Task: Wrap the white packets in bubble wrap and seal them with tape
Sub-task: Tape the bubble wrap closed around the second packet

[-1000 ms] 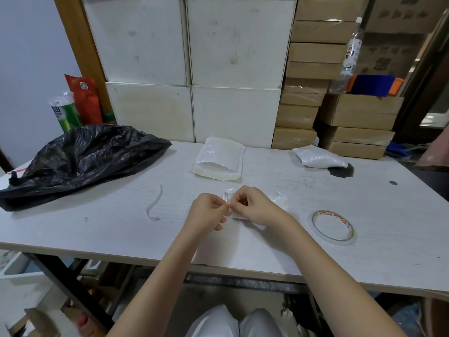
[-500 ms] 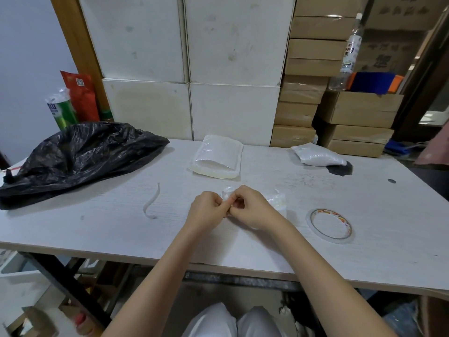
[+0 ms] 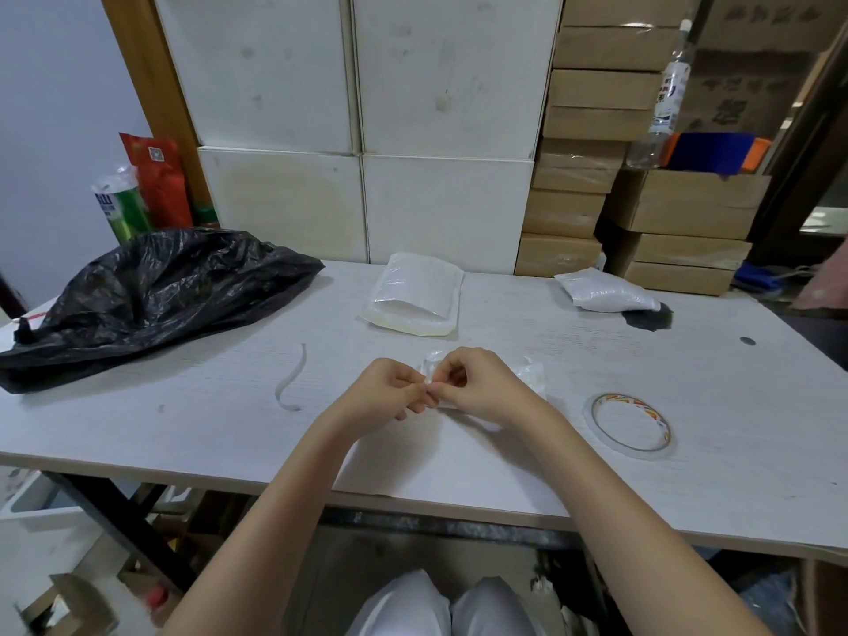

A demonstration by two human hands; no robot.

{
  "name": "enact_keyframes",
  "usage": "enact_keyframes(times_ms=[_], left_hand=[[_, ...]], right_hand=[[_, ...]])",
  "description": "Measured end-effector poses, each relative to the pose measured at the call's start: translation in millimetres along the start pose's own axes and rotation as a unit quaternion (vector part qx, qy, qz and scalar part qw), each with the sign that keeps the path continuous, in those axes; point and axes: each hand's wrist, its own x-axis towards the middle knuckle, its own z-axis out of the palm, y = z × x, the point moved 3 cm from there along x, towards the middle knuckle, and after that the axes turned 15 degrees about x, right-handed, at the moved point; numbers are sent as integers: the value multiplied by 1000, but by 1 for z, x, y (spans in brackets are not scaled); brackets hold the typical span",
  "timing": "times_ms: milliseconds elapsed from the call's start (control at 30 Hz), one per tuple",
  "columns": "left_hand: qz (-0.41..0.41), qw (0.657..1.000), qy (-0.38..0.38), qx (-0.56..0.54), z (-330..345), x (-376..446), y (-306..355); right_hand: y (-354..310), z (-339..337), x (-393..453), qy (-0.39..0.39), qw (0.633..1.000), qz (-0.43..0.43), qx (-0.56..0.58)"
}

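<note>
A small packet in bubble wrap [image 3: 532, 381] lies on the white table [image 3: 688, 475] at its middle, mostly hidden under my right hand [image 3: 477, 387]. My left hand [image 3: 387, 392] meets the right at the bundle's left end. Both hands pinch something small there, a tape piece or the wrap's edge; I cannot tell which. A roll of clear tape [image 3: 629, 424] lies flat to the right. A stack of bubble wrap sheets [image 3: 415, 293] sits behind the hands. One white packet [image 3: 605, 292] lies at the back right.
A crumpled black plastic bag [image 3: 147, 291] covers the table's left part. A curled white strip [image 3: 291, 383] lies left of my hands. White and brown boxes [image 3: 596, 176] are stacked behind the table. A dark stain [image 3: 649, 319] marks the table beside the white packet.
Both hands stay at the bundle's left end, with only slight finger movement. The view has shifted a little.
</note>
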Motion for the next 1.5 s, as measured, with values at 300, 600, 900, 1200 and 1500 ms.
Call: enact_keyframes(times_ms=[300,600,900,1200,1500], left_hand=[[-10,999,47,14,6,4,-2],[-43,995,85,-6,6,5,-8],[257,812,271,449,33,5,13],[237,789,302,480,45,13,10],[202,788,291,504,49,8,16]], right_hand=[[-5,5,4,-11,999,27,-32],[-5,-16,-4,50,997,21,48],[4,-26,-9,61,996,-20,67],[17,-64,-38,148,987,-24,52],[45,-108,-69,227,965,30,129]])
